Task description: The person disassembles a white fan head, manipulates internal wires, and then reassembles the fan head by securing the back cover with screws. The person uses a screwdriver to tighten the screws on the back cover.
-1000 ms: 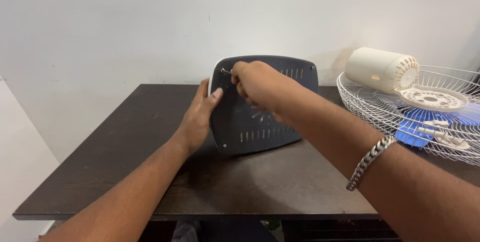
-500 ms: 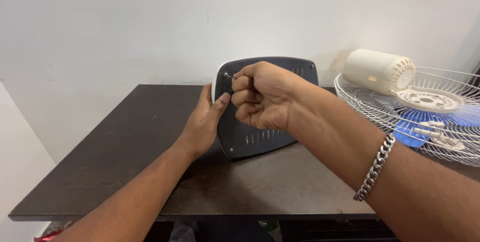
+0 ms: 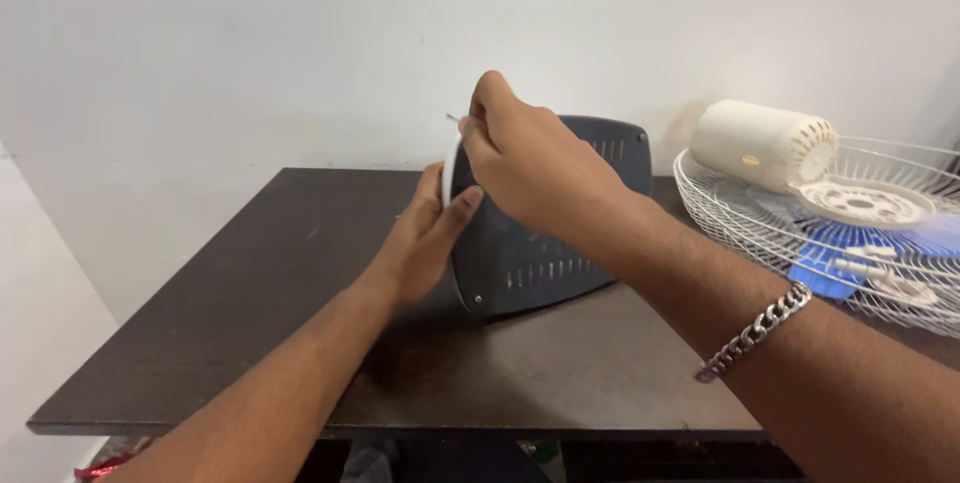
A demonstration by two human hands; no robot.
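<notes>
Dark grey fan base [image 3: 540, 253] tilted on edge, left hand [image 3: 425, 238] spread flat behind it, right hand [image 3: 530, 168] pinching its top rim — touching.

fan base plate [image 3: 540, 253] standing on edge mid-table [image 3: 250, 293], wall behind. left hand [image 3: 425, 233] on its left edge, right hand [image 3: 530, 168] up at top-left corner. fan grille [image 3: 900, 243] lying off to right, motor housing [image 3: 765, 143] resting on it, blade [image 3: 830, 268] under grille.

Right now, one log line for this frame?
left hand: steadies dark panel upright on table | right hand: pinches at panel's top-left edge | fan grille, motor: at right
</notes>
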